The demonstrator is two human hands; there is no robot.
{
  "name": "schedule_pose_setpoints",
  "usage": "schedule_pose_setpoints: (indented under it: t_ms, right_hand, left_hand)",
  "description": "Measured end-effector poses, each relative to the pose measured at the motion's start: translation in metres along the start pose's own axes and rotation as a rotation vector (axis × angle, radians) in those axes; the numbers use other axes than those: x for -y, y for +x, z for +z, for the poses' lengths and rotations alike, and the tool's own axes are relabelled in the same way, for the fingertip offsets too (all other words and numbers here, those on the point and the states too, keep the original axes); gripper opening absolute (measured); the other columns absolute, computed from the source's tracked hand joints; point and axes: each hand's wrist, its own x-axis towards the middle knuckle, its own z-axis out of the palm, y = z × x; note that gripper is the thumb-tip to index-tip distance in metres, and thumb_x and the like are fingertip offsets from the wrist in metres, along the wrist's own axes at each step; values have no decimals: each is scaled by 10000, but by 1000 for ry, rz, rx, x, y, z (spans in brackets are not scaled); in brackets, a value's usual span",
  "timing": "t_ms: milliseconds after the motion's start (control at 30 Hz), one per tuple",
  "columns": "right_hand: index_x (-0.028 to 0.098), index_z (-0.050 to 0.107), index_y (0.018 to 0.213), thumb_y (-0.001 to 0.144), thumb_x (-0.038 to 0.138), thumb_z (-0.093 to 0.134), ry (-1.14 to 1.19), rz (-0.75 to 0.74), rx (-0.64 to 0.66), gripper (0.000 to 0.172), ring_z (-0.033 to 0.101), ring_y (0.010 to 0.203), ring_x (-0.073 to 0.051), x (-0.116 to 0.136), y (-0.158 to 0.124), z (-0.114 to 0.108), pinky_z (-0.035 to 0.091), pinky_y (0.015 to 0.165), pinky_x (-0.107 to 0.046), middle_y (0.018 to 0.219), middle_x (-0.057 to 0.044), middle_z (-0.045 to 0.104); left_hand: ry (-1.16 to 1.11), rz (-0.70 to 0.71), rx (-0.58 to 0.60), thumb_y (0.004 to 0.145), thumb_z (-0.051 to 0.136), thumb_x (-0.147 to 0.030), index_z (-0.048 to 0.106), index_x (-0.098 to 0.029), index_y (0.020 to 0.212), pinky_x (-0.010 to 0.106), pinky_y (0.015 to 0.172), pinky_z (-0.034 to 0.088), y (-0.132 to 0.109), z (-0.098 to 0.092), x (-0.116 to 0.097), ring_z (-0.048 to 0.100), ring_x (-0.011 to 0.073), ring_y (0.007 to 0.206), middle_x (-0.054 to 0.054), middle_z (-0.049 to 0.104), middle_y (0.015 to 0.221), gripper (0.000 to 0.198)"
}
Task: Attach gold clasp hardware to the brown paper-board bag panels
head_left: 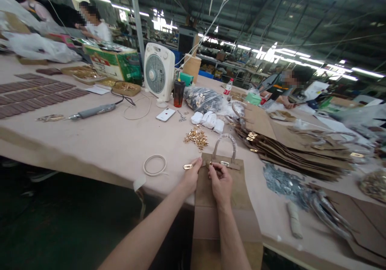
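Observation:
A brown bag panel [223, 221] with a plastic-wrapped handle [225, 138] hangs over the table's front edge. My left hand [191, 175] grips its upper left part, thumb on top, beside a gold metal plate [187, 166] at the fingertips. My right hand [221, 180] is closed in a pinch over the panel's top, around something small that I cannot make out. A second metal plate [224, 163] lies on the panel just above the right fingers. Beyond the panel is a pile of small gold fittings [196, 137].
Stacked brown panels [289, 145] and grey metal pieces [282, 183] lie to the right. A cord coil [155, 165], an electric screwdriver [93, 112], a phone [165, 114], a fan [159, 71] and a cup [179, 93] are on the left and beyond. Other people sit farther off.

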Motion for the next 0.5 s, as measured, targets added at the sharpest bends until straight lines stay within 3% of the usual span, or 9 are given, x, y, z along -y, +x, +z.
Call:
schedule_pose_setpoints:
  t_ms: [200,500]
  right_hand:
    - [186,698,1016,858,491,768,-45,-8,-6,350,680,667,-157,-1,1,2,568,621,-263,775,-22,724]
    - [179,672,1007,853,524,763,-54,19,-31,389,706,677,-169,-4,2,5,585,659,-284,797,-35,739]
  left_hand:
    - [25,11,21,822,810,-545,731,-154,994,329,855,577,-2,2,-2,728,219,919,70,771,936,434]
    - [358,132,-65,885,712,-606,739,-159,1040,299,866,513,-2,-10,5,656,205,942,57,752,990,474]
